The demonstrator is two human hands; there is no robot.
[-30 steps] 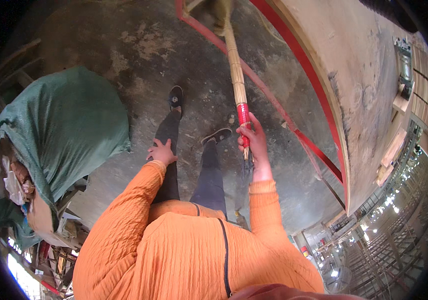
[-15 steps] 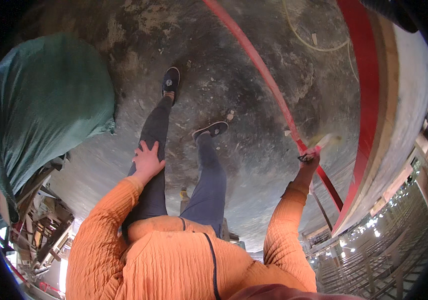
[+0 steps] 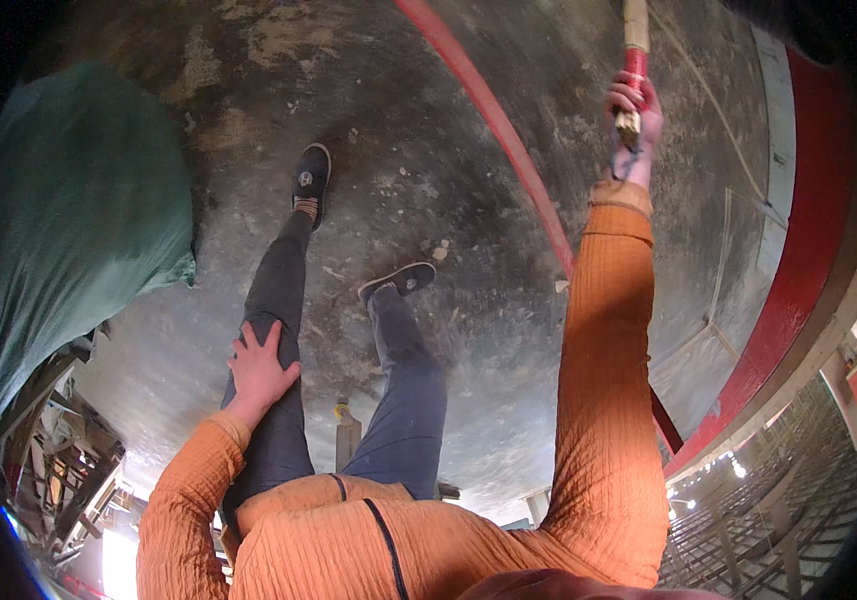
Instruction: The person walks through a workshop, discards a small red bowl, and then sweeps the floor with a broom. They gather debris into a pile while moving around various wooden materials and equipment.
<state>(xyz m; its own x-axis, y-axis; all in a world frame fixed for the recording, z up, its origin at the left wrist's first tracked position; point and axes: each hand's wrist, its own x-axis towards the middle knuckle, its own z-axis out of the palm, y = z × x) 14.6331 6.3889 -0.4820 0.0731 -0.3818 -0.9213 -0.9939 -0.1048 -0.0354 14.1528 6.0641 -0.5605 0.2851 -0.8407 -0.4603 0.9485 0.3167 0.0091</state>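
In the head view, the right hand [image 3: 649,122], upper right, is clamped around a pale, red-banded handle [image 3: 637,60] running out at the top edge. Well apart, lower left of centre, the left hand [image 3: 263,372] lies spread on a dark trouser leg [image 3: 280,275].

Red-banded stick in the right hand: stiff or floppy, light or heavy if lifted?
The stick is probably stiff: its visible length runs straight. Likely light, since the right hand alone holds it. Balance unclear: far end cropped.
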